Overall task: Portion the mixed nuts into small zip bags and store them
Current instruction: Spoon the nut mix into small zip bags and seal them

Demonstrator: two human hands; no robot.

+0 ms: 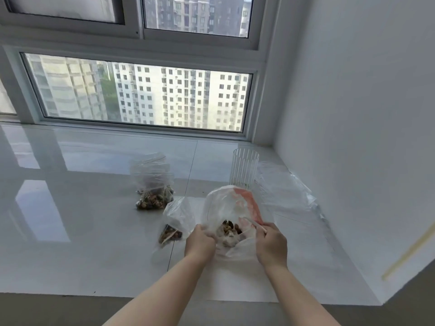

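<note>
Both hands pinch the big bag [226,208] on the sill [94,231], left hand [199,242] bunching its left edge, right hand [271,243] its right, nuts [229,229] lying between them.

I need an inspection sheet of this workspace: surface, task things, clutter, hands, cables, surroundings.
Surface: glossy white sill, reflecting the window.
Job's things: big bag with nuts, held open; two filled zip bags to its left; empty bags at right.
Clutter: ribbed glass, upright behind the big bag.
Hands: left hand and right hand each grip the big bag's rim.
Cables: nothing seen.
Surroundings: window ahead, white wall at right.
</note>
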